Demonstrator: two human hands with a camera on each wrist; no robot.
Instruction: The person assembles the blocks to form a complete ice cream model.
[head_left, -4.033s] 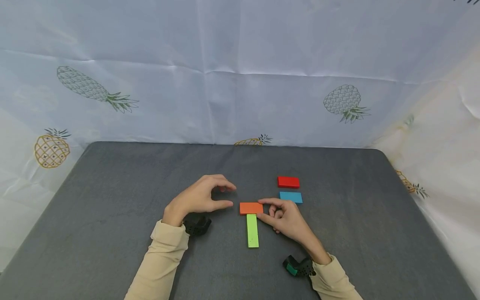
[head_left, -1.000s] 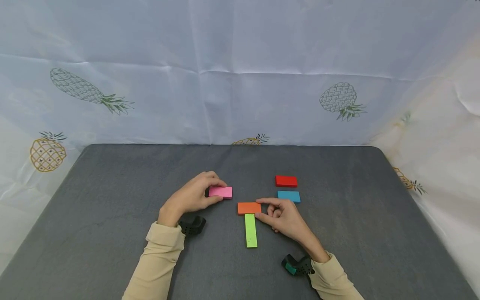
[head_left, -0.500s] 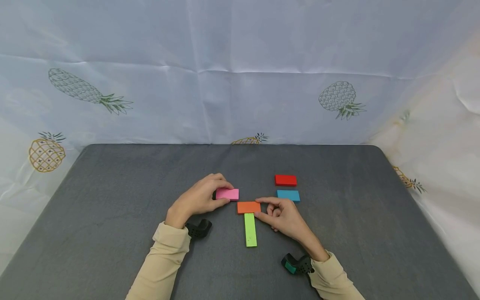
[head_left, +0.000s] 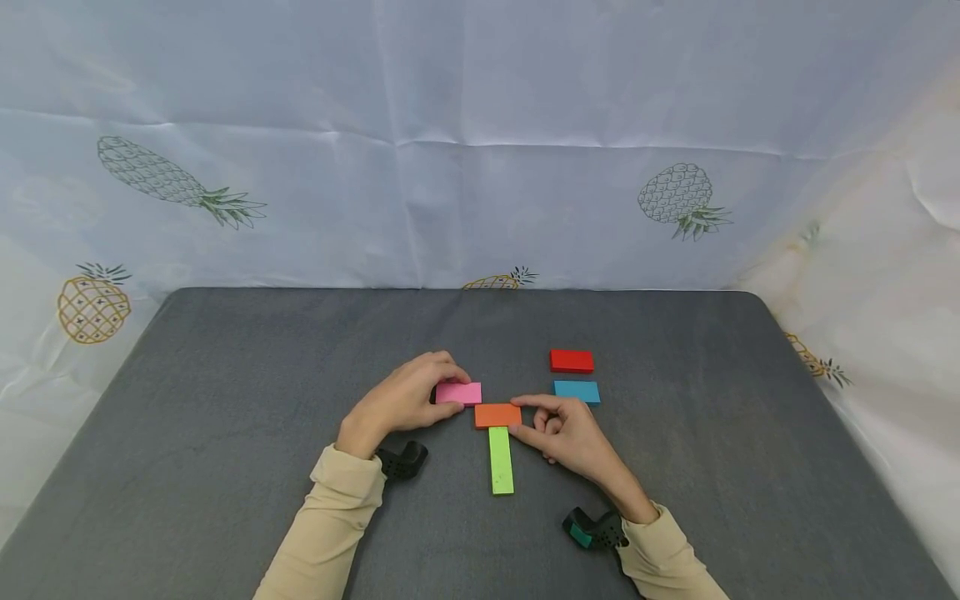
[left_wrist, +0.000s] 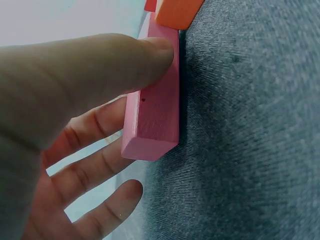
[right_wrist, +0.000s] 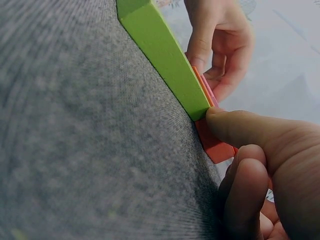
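My left hand [head_left: 408, 396] pinches a pink block [head_left: 458, 393] between thumb and fingers, flat on the grey table. In the left wrist view, the thumb presses the long side of that pink block [left_wrist: 155, 105], whose far end meets an orange block [left_wrist: 179, 12]. With thumb and index finger, my right hand [head_left: 570, 437] holds the right end of the orange block [head_left: 497, 416]. A green block [head_left: 501, 461] lies lengthwise below the orange one, its far end against it. In the right wrist view, my right thumb lies at the corner where the green block [right_wrist: 165, 60] meets the orange.
A red block [head_left: 572, 361] and a blue block [head_left: 577, 392] lie behind my right hand, the blue one partly hidden by it. The grey table [head_left: 225, 467] ends at a pale curtain [head_left: 525, 208] printed with pineapples.
My left hand came from bare air to gripping the pink block, then slid it right and slightly nearer, up to the orange block's far left corner. My right hand has stayed on the orange block.
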